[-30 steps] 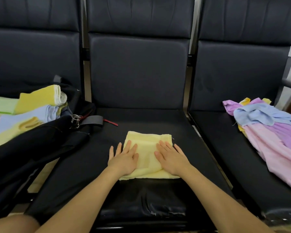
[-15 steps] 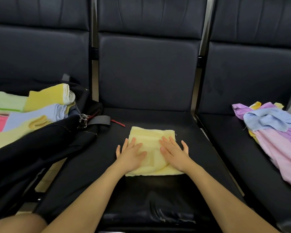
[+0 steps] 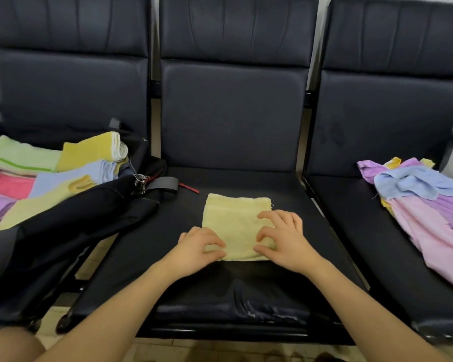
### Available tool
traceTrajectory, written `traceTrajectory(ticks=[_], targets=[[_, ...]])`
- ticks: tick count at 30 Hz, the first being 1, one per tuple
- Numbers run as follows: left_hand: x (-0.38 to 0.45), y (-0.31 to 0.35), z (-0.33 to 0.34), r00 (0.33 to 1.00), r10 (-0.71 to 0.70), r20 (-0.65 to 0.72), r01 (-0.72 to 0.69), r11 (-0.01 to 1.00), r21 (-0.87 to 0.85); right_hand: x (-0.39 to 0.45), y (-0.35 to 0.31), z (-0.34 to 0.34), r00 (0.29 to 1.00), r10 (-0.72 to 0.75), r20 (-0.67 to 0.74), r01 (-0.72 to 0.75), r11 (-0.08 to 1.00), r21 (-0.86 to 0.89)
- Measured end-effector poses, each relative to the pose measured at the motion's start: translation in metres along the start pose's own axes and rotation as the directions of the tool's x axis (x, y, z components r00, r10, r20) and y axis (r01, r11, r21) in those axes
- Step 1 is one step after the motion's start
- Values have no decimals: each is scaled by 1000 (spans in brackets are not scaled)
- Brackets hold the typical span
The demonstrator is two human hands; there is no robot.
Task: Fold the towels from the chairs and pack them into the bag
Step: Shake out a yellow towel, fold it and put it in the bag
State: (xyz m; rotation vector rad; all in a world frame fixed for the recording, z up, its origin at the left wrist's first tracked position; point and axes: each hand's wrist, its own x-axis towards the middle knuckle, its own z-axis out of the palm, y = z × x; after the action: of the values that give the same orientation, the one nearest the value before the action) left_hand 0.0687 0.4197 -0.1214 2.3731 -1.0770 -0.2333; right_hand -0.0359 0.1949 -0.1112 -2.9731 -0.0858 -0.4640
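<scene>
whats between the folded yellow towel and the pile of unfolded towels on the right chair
In the head view, only bare black seat and the gap between chairs separate the yellow towel from the pile.

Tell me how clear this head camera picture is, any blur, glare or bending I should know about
Head view: the yellow towel and both hands, left hand and right hand, look fairly sharp; the folded towels in the bag at the left edge are smeared; the chair backs bow outward from wide-angle distortion; a soft sheen sits on the seat's front edge; lighting is even, without hard shadows.
</scene>
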Motion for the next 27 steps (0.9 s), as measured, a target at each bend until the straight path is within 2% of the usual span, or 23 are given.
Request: traceTrajectory(ticks=[5,9,14,19,24,27], targets=[[-9,0,-1,996,52,-69,-48,998,49,-18,4,-10,997,-44,66,39,997,71],[-10,1,-3,996,70,-48,-63,990,124,-25,8,-9,992,45,119,-52,997,63],[-8,-8,-6,998,62,10,-62,997,52,-22,6,-7,990,52,134,-54,998,11],[-2,-10,-5,996,55,71,-65,988,142,-20,8,-1,986,94,141,-94,996,-5],[6,-3,-2,999,32,42,-42,959,280,-12,6,5,992,80,101,-80,997,-9],[12,-4,-3,1000,14,10,-16,956,293,-9,9,6,992,75,104,-75,997,-3]])
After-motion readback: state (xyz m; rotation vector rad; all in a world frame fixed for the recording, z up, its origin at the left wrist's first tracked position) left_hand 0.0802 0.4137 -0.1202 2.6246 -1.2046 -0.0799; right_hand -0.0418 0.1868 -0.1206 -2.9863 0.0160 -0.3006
